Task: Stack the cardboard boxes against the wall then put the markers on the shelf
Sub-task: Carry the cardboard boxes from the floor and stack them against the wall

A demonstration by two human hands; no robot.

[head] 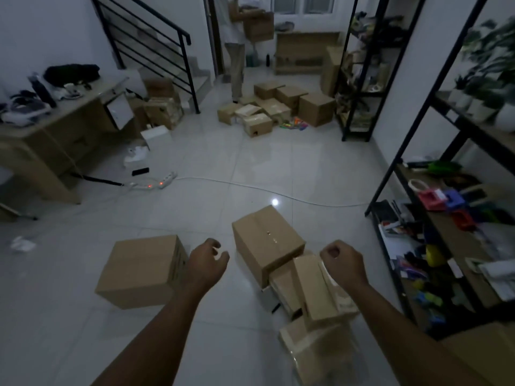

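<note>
- Looking down at a pale tiled floor (250,162), I see both of my bare forearms reaching forward over it.
- My left hand (207,259) hangs in the air between two boxes, fingers loosely curled, holding nothing.
- My right hand (341,259) hovers over the near cluster of boxes with its fingers curled in; I see nothing in it.
- Left of that hand a closed square cardboard box (140,271) sits flat on the tiles.
- Between my hands stands a taped cardboard box (266,242), turned at an angle.
- Against its near side lean several flatter cartons (315,291), tilted and overlapping, one under my right wrist.
- Across the room, a loose pile of boxes (278,107) lies near the far shelf unit (359,68).
- Just beside that pile, bright markers (295,126) lie scattered on the floor, touching its edge.
- At my right a black-framed shelf (434,224) holds coloured odds and ends, too blurred to name.
- Another person (237,59) stands by the far doorway carrying a box (259,27).
- A white power strip (156,183) with red lights lies near the desk (55,135) at left, its cable running across the tiles.
</note>
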